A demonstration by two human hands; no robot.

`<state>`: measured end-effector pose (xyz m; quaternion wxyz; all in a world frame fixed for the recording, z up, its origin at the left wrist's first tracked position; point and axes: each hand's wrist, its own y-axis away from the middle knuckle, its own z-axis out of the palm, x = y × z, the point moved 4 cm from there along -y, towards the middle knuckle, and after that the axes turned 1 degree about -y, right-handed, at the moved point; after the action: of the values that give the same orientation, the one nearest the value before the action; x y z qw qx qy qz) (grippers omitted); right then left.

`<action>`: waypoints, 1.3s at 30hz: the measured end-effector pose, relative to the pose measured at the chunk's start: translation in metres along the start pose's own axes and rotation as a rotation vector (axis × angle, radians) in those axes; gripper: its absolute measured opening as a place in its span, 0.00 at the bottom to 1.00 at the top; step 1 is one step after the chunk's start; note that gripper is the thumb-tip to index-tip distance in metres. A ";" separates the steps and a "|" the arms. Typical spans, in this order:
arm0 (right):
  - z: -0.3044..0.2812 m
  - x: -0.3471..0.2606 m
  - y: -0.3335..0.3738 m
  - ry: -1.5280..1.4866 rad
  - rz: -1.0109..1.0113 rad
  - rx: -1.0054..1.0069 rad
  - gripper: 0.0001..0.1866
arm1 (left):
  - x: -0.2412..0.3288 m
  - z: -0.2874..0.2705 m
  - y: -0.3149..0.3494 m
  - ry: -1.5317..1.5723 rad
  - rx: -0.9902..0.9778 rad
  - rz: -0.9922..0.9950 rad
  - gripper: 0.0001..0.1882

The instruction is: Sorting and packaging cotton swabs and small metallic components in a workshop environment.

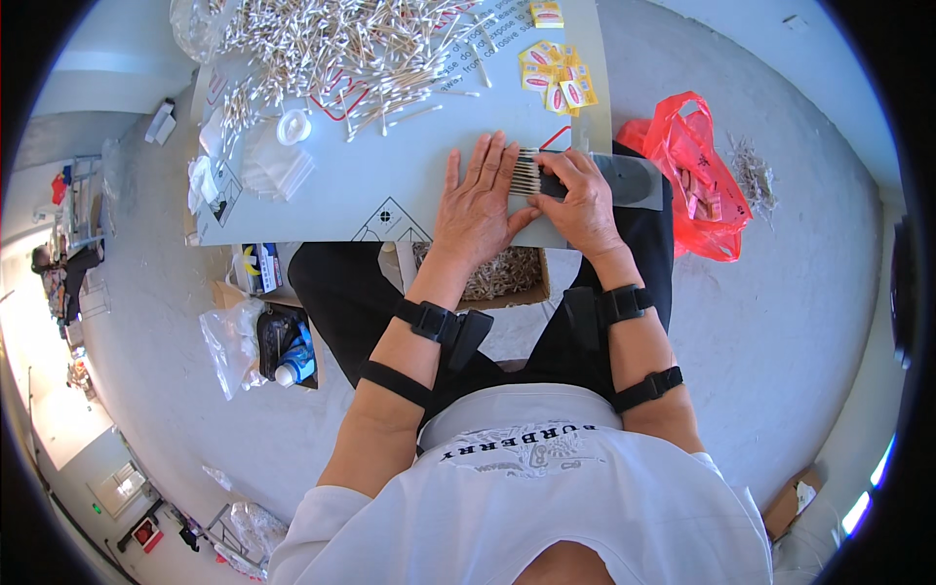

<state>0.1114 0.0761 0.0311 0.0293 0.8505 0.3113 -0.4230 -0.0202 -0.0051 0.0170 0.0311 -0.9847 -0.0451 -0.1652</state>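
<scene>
My left hand [478, 200] lies flat with spread fingers on the grey table [390, 185], its fingertips against a short row of cotton swabs [525, 175]. My right hand [577, 195] presses on the same row from the right, fingers curled over the swabs and over a clear plastic bag [629, 180] that lies beside them. A large loose pile of cotton swabs [341, 49] covers the far part of the table. Small yellow and red paper labels [561, 78] lie at the far right of the table.
A small white cap [292, 127] and folded clear bags [278, 166] lie left of my hands. A red plastic bag [697, 175] sits on the floor to the right. A cardboard box of swabs [502, 273] is under the table; bags and a bottle [292, 366] lie lower left.
</scene>
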 end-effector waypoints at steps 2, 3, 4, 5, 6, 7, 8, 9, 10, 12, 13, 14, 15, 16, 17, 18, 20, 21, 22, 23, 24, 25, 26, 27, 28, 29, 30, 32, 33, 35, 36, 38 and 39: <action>0.000 0.001 -0.003 0.026 -0.018 -0.103 0.25 | 0.000 0.000 0.000 0.008 0.002 0.006 0.45; 0.000 0.002 -0.003 0.027 -0.017 -0.102 0.25 | 0.000 0.000 0.000 -0.016 -0.013 0.007 0.44; 0.000 0.003 -0.004 0.027 -0.018 -0.116 0.26 | 0.000 0.000 0.000 -0.041 -0.027 0.008 0.43; 0.000 0.004 -0.005 0.027 -0.019 -0.130 0.27 | 0.000 0.000 0.000 -0.041 -0.026 0.009 0.43; 0.000 0.003 -0.005 0.028 -0.019 -0.129 0.27 | 0.001 0.000 0.000 -0.038 -0.032 0.008 0.42; 0.000 0.004 -0.006 0.007 0.015 -0.134 0.27 | 0.001 0.000 0.000 -0.036 -0.038 0.005 0.41; 0.001 0.004 -0.006 -0.014 0.049 -0.139 0.26 | 0.000 0.000 0.000 -0.037 -0.038 0.005 0.41; 0.001 0.004 -0.007 -0.014 0.049 -0.140 0.26 | 0.000 0.000 0.000 -0.034 -0.042 0.003 0.41; 0.000 0.003 -0.008 -0.014 0.044 -0.136 0.25 | 0.000 0.000 0.000 -0.031 -0.048 0.001 0.40; 0.001 0.005 -0.008 -0.014 0.041 -0.132 0.24 | 0.000 -0.001 0.001 -0.030 -0.052 0.000 0.40; 0.002 0.007 -0.008 -0.012 0.030 -0.122 0.23 | 0.000 -0.001 0.001 -0.029 -0.055 0.000 0.40; 0.003 0.009 -0.008 -0.010 0.020 -0.111 0.22 | 0.001 -0.001 0.000 -0.028 -0.055 0.003 0.40; 0.004 0.011 -0.008 -0.008 0.022 -0.109 0.22 | 0.001 -0.001 0.000 -0.027 -0.061 0.005 0.40; 0.004 0.011 -0.009 0.013 -0.001 -0.109 0.21 | 0.002 -0.001 0.000 -0.025 -0.066 0.006 0.40; 0.004 0.011 -0.008 0.036 -0.024 -0.109 0.20 | 0.002 -0.001 0.000 -0.023 -0.064 0.010 0.40; 0.005 0.011 -0.007 0.040 -0.022 -0.105 0.20 | 0.002 -0.001 0.000 -0.030 -0.068 0.005 0.40; 0.005 0.009 -0.007 0.070 -0.063 -0.087 0.18 | 0.003 0.000 0.000 -0.033 -0.067 0.009 0.40; 0.000 0.009 -0.005 0.077 -0.061 -0.081 0.18 | 0.003 0.001 0.000 -0.028 -0.074 0.004 0.40; -0.006 0.005 -0.001 0.037 -0.083 0.020 0.16 | 0.001 0.001 0.000 -0.025 -0.082 -0.008 0.40; -0.013 0.001 0.003 -0.003 -0.106 0.121 0.14 | 0.001 0.001 0.000 -0.023 -0.081 -0.005 0.40; -0.023 0.004 0.007 0.001 -0.054 0.209 0.10 | 0.000 0.001 0.000 -0.037 -0.084 -0.013 0.40; -0.034 0.007 0.012 0.041 0.028 0.280 0.08 | 0.001 0.002 0.000 -0.047 -0.088 -0.019 0.40; -0.040 0.014 0.014 0.097 0.063 0.228 0.08 | 0.002 0.003 0.001 -0.042 -0.088 -0.016 0.40; -0.044 0.020 0.016 0.152 0.097 0.176 0.08 | 0.002 0.004 0.001 -0.043 -0.060 -0.022 0.40; -0.046 0.022 0.016 0.159 0.101 0.181 0.08 | 0.003 0.004 -0.001 -0.043 -0.032 -0.021 0.40; -0.043 0.024 0.015 0.261 0.098 0.106 0.08 | 0.006 0.006 -0.001 -0.038 -0.031 -0.013 0.40; -0.041 0.026 0.015 0.361 0.096 0.031 0.09 | 0.010 0.008 -0.002 -0.037 -0.014 -0.021 0.40; -0.034 0.015 0.009 0.497 0.147 -0.059 0.09 | 0.016 0.014 -0.001 -0.038 0.004 -0.038 0.41; -0.029 0.010 0.006 0.630 0.198 -0.148 0.09 | 0.020 0.016 -0.002 -0.020 0.026 -0.039 0.41; -0.027 -0.003 -0.006 0.659 0.230 -0.268 0.08 | 0.029 0.021 -0.004 0.001 0.052 -0.041 0.41; -0.024 -0.004 -0.009 0.684 0.264 -0.388 0.07 | 0.032 0.023 -0.005 0.001 0.070 -0.045 0.42; -0.025 -0.003 -0.015 0.689 0.267 -0.383 0.07 | 0.038 0.026 -0.007 0.004 0.089 -0.048 0.43; -0.026 -0.002 -0.017 0.690 0.270 -0.377 0.07 | 0.039 0.027 -0.007 -0.005 0.101 -0.059 0.43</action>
<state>0.1191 0.0969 0.0525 0.1337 0.9552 0.2608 -0.0410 0.0249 0.0075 0.0046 0.0759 -0.9805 -0.0825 -0.1612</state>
